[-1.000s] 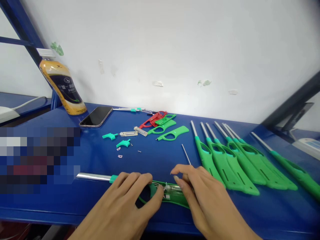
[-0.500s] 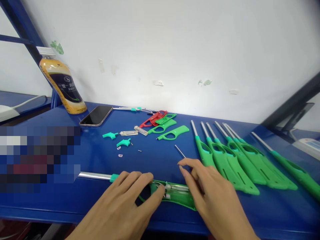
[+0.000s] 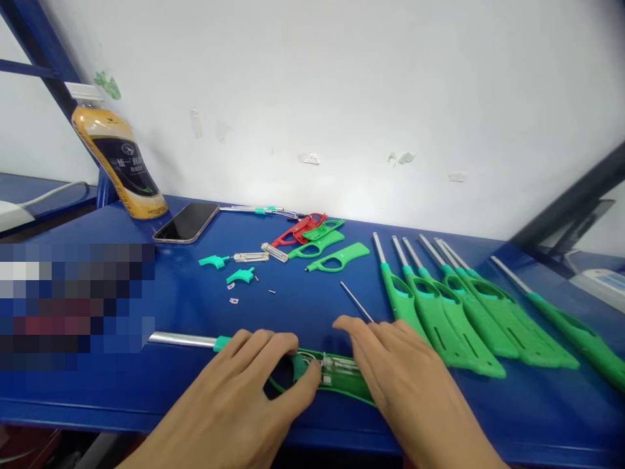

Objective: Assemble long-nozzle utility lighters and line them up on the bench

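An opened green long-neck lighter [image 3: 342, 372] lies across the front of the table, its silver tube [image 3: 183, 340] pointing left. A clear fuel tank [image 3: 342, 363] and thin wires show inside its casing. My left hand [image 3: 244, 384] is closed round the lighter's middle, thumb at the inner parts and fingers on the far edge. Above the handle end, my right hand [image 3: 405, 371] has its back turned up; most of its fingers are hidden. A thin metal rod [image 3: 355, 301] sticks out beyond it, its near end covered by the hand.
Several green lighters [image 3: 444, 312] lie in a row at the right. Farther back are red casing pieces [image 3: 300, 229], green casing halves [image 3: 340, 256], teal triggers [image 3: 240, 275], clear tanks [image 3: 251, 257] and small metal bits. A phone [image 3: 188, 223] and a bottle [image 3: 120, 159] stand back left.
My right hand has turned over, its back now upward, and its thumb has gone from sight. More of the metal rod shows. My left hand keeps its hold on the lighter.
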The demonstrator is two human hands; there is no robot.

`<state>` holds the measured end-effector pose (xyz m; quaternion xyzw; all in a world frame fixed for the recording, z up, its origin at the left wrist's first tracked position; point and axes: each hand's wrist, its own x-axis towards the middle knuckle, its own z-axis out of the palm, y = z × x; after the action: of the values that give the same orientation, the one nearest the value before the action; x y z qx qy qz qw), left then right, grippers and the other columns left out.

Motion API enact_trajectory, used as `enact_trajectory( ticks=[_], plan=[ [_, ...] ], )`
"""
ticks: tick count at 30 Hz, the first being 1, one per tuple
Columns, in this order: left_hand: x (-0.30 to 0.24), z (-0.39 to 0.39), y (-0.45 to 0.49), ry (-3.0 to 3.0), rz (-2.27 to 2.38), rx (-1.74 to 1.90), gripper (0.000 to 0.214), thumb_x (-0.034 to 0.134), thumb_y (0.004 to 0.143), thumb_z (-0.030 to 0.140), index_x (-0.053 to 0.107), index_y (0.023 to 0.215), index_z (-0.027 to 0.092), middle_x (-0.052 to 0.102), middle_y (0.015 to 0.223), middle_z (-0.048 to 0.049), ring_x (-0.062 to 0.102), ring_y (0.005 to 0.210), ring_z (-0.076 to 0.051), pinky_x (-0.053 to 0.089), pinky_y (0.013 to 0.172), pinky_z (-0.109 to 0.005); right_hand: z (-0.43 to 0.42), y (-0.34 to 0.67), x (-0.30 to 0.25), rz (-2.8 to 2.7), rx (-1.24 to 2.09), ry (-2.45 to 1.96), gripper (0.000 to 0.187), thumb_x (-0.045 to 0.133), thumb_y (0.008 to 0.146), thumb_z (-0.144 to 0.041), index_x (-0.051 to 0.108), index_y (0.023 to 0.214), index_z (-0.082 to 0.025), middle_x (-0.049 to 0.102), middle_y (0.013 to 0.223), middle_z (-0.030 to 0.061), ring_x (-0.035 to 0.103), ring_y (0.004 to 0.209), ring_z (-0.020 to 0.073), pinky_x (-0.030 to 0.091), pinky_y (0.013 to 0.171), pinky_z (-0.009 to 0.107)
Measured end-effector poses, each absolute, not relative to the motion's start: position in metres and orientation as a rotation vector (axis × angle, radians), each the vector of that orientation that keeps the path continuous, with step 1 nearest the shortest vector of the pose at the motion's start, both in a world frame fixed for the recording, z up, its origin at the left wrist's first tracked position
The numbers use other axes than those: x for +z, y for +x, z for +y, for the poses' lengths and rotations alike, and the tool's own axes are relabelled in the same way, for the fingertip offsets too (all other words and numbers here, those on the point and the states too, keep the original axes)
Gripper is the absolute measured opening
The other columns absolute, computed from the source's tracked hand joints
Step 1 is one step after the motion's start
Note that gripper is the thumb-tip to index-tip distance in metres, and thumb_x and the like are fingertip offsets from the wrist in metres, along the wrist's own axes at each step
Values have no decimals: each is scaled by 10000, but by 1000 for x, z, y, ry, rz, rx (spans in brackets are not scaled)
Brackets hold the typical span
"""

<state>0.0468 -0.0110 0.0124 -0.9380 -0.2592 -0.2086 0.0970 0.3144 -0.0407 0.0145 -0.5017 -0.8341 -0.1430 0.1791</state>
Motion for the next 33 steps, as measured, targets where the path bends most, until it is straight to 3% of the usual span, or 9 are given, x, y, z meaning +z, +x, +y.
enact_trajectory(
  ticks=[3,6,11,15,22,25,28,33],
  plan=[
    [13,-12,46,-2769,-765,-616,624,531,944,11,634,1493,290,720,1366,-87,718,1227,-258,619,1084,-413,-42,313,14,-2370,-360,-1448,546,509,938,6,512,1433,-225,733,932,7,720,768,212,465,857,403],
    [16,-12,48,-2758,-770,-634,547,534,989,45,653,1465,286,724,1348,-84,719,1220,-248,601,1100,-391,-41,315,9,-2337,-320,-1454,461,504,1013,-31,532,1420,-247,736,964,2,730,807,221,452,879,420],
    [10,-9,53,-2728,-776,-741,443,569,1027,94,687,1397,309,732,1270,-50,735,1127,-210,575,1099,-343,-37,318,8,-2286,-347,-1398,378,462,1064,-7,588,1330,-244,788,1000,1,745,801,218,467,809,398],
    [5,-6,56,-2651,-751,-848,395,557,1045,120,706,1361,305,738,1221,-48,734,1086,-210,568,1098,-356,-41,316,14,-2116,-340,-1332,333,474,1100,-54,603,1334,-252,781,911,-24,735,749,185,487,760,359],
    [29,-8,55,-2779,-800,-883,335,446,1175,171,703,1355,286,759,1148,-12,730,1062,-176,533,1043,-296,-49,310,23,-2144,-230,-1235,212,577,1148,-264,657,1339,-305,766,1064,-4,741,921,179,545,926,346],
    [33,-10,42,-2867,-860,-894,420,453,1134,96,638,1454,297,747,1254,-6,713,1139,-157,517,1065,-248,-48,306,30,-2223,-161,-1194,194,570,1172,-416,707,1279,-328,777,1119,-15,759,989,170,570,926,327],
    [30,-7,22,-2861,-968,-825,477,484,1092,50,630,1450,330,718,1381,14,669,1279,-166,478,1142,-245,-46,303,35,-2259,-180,-1173,304,496,1188,-516,732,1262,-338,807,1174,-34,775,1048,165,588,949,324],
    [21,6,0,-2761,-1114,-928,227,536,1191,346,690,1357,354,717,1358,39,677,1244,-163,463,1138,-233,-44,301,36,-2352,-240,-1132,400,404,1197,-570,703,1372,-371,817,1299,-56,784,1121,192,606,981,377]
  ],
)
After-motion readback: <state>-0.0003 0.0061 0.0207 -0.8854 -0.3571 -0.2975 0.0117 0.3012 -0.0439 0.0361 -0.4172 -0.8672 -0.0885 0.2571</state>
